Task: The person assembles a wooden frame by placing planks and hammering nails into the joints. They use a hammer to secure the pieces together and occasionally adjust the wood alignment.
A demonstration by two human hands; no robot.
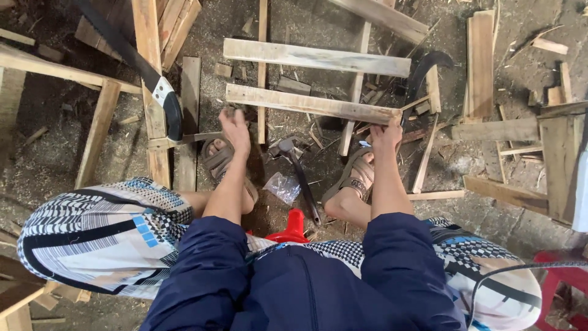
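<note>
The person sits low over a dirt floor [49, 159] strewn with sawdust and offcuts, knees apart, both arms reaching forward. The left hand [235, 130] rests on the left end of a pale wooden slat [309, 103] that lies crosswise in front of the feet; its fingers curl down over the near edge of the wood, though how tightly they grip cannot be told from above. The right hand [386, 136] holds the slat's right end, fingers closed around the board's tip. The slat tilts slightly, its right end nearer the person than its left.

A second slat [315, 57], roughly parallel, lies just beyond the first. Both cross over two thin upright strips [262, 67] that run away from the person, forming a loose frame on the floor.

Between the sandalled feet lies a hammer [300, 178], head toward the slat and dark handle pointing back toward a red stool [293, 228]. A small clear plastic bag [283, 186] sits just left of the handle. To the left, a handsaw [144, 70] with a dark blade and black grip lies across a plank. A curved dark blade [424, 72] lies to the right, beyond the slat's end. More planks are piled on the right side.
</note>
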